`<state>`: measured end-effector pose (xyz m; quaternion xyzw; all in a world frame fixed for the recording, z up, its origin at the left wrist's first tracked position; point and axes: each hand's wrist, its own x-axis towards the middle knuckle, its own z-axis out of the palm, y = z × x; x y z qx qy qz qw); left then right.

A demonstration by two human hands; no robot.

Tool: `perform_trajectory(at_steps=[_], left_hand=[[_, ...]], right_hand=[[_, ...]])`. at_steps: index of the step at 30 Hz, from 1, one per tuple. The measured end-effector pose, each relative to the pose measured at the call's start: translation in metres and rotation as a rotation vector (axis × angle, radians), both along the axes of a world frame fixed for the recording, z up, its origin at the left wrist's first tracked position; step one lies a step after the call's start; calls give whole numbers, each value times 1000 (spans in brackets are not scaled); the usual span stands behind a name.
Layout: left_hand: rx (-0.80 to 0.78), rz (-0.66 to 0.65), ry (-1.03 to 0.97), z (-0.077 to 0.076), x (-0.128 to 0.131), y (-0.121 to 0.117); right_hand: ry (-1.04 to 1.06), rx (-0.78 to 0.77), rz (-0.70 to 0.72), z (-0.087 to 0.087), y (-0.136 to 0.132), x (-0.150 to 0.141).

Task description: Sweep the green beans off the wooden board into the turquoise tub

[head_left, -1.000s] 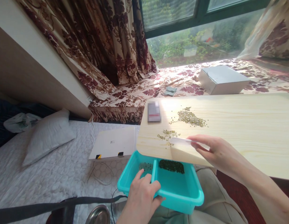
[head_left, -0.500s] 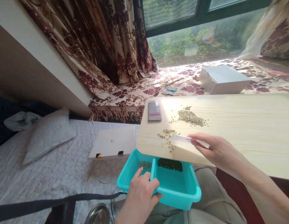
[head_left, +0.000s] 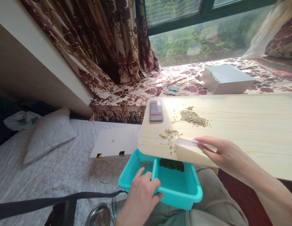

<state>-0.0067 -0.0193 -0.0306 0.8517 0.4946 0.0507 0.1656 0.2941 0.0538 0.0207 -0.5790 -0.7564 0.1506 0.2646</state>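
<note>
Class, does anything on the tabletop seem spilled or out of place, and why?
Stray seeds lie by the table edge nearest the turquoise bin; scattered apart from the two clusters, they may be spilled.

A right hand (head_left: pixel 216 150) pinches above the near edge of the worktop (head_left: pixel 249 119); the left hand (head_left: pixel 144 190) curls off its near left corner.

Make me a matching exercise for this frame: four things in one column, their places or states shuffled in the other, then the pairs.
1. Left hand
2. Right hand
3. Dark green grains
4. Pillow

A. Lying on the quilted bedding
B. Holding a thin white tool
C. Gripping the near rim of the turquoise bin
D. Heaped in the bin's compartment at picture right

Pairs: 1-C, 2-B, 3-D, 4-A
</note>
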Motion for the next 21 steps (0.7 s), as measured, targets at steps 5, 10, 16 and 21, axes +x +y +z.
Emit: perform_trajectory(at_steps=[5,10,16,21], left_hand=[[-30,31,34,2,0,1],[-33,31,38,6,0,2],[-59,35,88,12,3,4],[-54,35,79,12,3,4]], right_hand=[[44,-27,33,-6,-3,-1],[24,-26,-1,-1,6,-12],[32,-19,75,5,5,-24],[35,-46,45,2,-1,-16]])
